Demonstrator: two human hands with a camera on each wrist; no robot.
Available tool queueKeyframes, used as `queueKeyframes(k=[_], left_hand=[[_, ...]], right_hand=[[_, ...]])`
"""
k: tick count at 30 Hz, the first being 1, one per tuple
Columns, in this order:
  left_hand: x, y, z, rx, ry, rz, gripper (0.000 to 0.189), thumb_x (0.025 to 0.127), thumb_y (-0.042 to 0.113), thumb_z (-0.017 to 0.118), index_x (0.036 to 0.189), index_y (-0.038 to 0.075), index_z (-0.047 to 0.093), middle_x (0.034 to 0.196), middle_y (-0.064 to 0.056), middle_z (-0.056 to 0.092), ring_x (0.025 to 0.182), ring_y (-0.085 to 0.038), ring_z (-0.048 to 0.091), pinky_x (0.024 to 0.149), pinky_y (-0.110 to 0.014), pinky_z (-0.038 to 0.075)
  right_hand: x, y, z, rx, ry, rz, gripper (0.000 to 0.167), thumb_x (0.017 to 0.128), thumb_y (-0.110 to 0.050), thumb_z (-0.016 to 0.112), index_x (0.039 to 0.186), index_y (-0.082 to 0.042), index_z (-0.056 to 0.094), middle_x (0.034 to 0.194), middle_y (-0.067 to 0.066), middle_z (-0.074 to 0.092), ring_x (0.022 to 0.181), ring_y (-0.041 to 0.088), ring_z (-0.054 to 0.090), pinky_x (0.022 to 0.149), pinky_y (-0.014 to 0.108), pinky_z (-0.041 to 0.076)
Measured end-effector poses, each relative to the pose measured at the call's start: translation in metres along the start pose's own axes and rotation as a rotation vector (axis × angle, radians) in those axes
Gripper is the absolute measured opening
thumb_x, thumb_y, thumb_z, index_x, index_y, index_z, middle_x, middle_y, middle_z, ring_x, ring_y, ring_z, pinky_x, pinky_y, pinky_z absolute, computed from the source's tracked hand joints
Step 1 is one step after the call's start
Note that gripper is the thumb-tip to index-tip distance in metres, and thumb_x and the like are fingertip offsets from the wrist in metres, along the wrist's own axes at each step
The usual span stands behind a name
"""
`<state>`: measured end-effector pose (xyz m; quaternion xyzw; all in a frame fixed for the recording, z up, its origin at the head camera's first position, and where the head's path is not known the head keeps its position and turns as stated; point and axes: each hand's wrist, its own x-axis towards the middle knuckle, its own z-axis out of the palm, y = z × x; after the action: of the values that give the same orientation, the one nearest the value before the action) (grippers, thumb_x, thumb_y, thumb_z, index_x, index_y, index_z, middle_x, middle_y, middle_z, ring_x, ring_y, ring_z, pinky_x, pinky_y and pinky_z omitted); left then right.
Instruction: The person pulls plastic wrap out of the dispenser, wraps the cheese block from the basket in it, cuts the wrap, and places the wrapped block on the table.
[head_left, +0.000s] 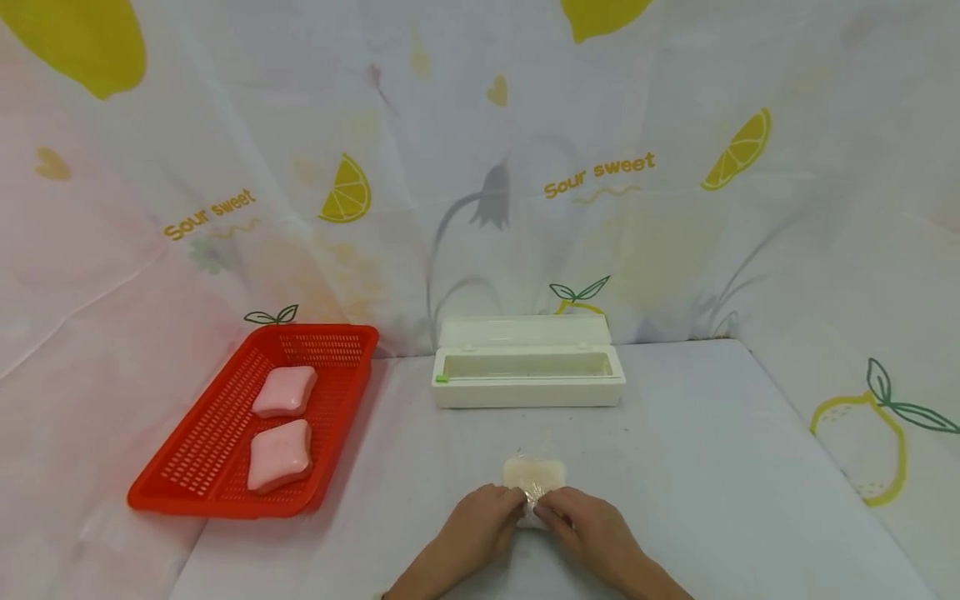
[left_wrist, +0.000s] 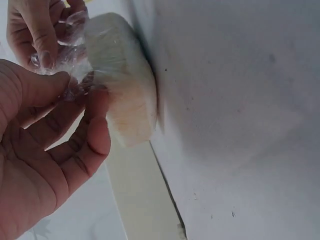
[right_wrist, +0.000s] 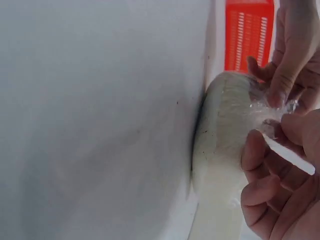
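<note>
A cream-white bar of soap lies on the table in front of me, with clear plastic wrap drawn over it and bunched up on top. My left hand pinches the gathered wrap between thumb and curled fingers from the left side. From the right, my right hand pinches the same bunch, its fingertips close to the left ones. In the left wrist view, the film stretches in creases across the soap's surface. The soap's near part is partly hidden behind the hands in the head view.
Behind the soap stands a white plastic-wrap dispenser, its lid raised, with a small green slider on its front edge. At the left, a red basket holds two pink bars of soap. A printed curtain hangs behind the table.
</note>
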<state>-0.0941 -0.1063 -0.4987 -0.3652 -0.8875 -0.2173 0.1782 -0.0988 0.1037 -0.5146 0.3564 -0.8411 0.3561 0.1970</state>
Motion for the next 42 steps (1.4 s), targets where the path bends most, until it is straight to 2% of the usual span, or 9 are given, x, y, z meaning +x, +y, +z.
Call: queueKeyframes(k=[3,7,13,17,22,31,34,38,42], left_hand=[[0.006,-0.002,0.002,-0.09,0.008,-0.06,0.012,0.089,0.005,0.071,0.087,0.011,0.061,0.07,0.009,0.056,0.06,0.002,0.04,0.056,-0.01,0.034],[0.013,-0.003,0.006,-0.1,-0.017,-0.149,0.012,0.089,0.005,0.069,0.085,0.011,0.058,0.067,0.011,0.046,0.058,0.002,0.035,0.052,-0.011,0.03],[0.019,-0.002,0.009,-0.102,-0.043,-0.248,0.013,0.086,0.003,0.068,0.09,0.012,0.06,0.075,0.009,0.044,0.056,0.001,0.035,0.048,-0.013,0.031],[0.02,-0.003,0.009,-0.083,-0.059,-0.22,0.013,0.084,0.003,0.074,0.087,0.014,0.067,0.079,0.008,0.049,0.057,0.001,0.036,0.05,-0.011,0.032],[0.02,-0.005,0.011,-0.036,-0.086,-0.203,0.008,0.084,0.005,0.074,0.087,0.012,0.072,0.078,0.007,0.054,0.061,0.002,0.042,0.053,-0.011,0.034],[0.025,0.0,0.016,0.067,-0.256,-0.25,0.007,0.093,0.013,0.068,0.095,0.011,0.074,0.077,0.007,0.05,0.058,-0.002,0.035,0.052,-0.016,0.032],[0.028,0.005,0.012,0.114,-0.276,-0.258,0.005,0.092,0.012,0.069,0.091,0.01,0.073,0.077,0.006,0.048,0.059,-0.004,0.036,0.052,-0.017,0.032],[0.031,0.018,0.006,0.206,-0.255,-0.203,0.004,0.09,0.014,0.071,0.093,0.011,0.07,0.079,0.004,0.05,0.063,-0.006,0.039,0.052,-0.018,0.032],[0.033,0.031,0.004,0.3,-0.226,-0.102,0.024,0.088,0.027,0.075,0.107,0.016,0.065,0.087,0.003,0.055,0.07,-0.009,0.048,0.053,-0.019,0.034]], right_hand=[[0.007,0.0,0.001,0.029,-0.034,0.143,0.008,0.092,-0.021,0.07,0.087,-0.025,0.065,0.075,-0.022,0.056,0.057,-0.008,0.041,0.05,0.013,0.037],[0.014,0.0,0.001,0.045,-0.11,0.313,0.008,0.093,-0.025,0.07,0.086,-0.026,0.065,0.076,-0.019,0.063,0.052,-0.007,0.044,0.048,0.018,0.039],[0.022,-0.001,0.003,-0.009,-0.106,0.39,0.014,0.088,-0.022,0.075,0.086,-0.024,0.061,0.071,-0.016,0.057,0.057,-0.003,0.047,0.05,0.021,0.04],[0.024,-0.001,0.004,-0.034,-0.102,0.393,0.021,0.081,-0.014,0.08,0.083,-0.023,0.062,0.07,-0.016,0.048,0.058,-0.002,0.043,0.05,0.021,0.038],[0.023,0.004,0.005,-0.012,-0.15,0.384,0.013,0.082,-0.016,0.08,0.079,-0.023,0.07,0.071,-0.019,0.049,0.059,-0.003,0.043,0.052,0.02,0.039],[0.022,0.015,0.004,0.019,-0.238,0.338,0.005,0.085,-0.016,0.077,0.09,-0.015,0.078,0.073,-0.017,0.051,0.06,-0.002,0.04,0.053,0.021,0.039],[0.024,0.019,-0.005,0.106,-0.305,0.314,0.009,0.089,-0.015,0.073,0.097,-0.013,0.078,0.078,-0.015,0.056,0.062,-0.001,0.045,0.055,0.021,0.042],[0.029,0.025,-0.028,0.21,-0.363,0.342,0.015,0.093,-0.014,0.069,0.106,-0.011,0.075,0.087,-0.011,0.064,0.067,0.001,0.052,0.057,0.024,0.046],[0.037,0.03,-0.05,0.159,-0.312,0.386,0.017,0.094,-0.015,0.067,0.11,-0.01,0.072,0.089,-0.008,0.065,0.068,0.002,0.055,0.057,0.024,0.046]])
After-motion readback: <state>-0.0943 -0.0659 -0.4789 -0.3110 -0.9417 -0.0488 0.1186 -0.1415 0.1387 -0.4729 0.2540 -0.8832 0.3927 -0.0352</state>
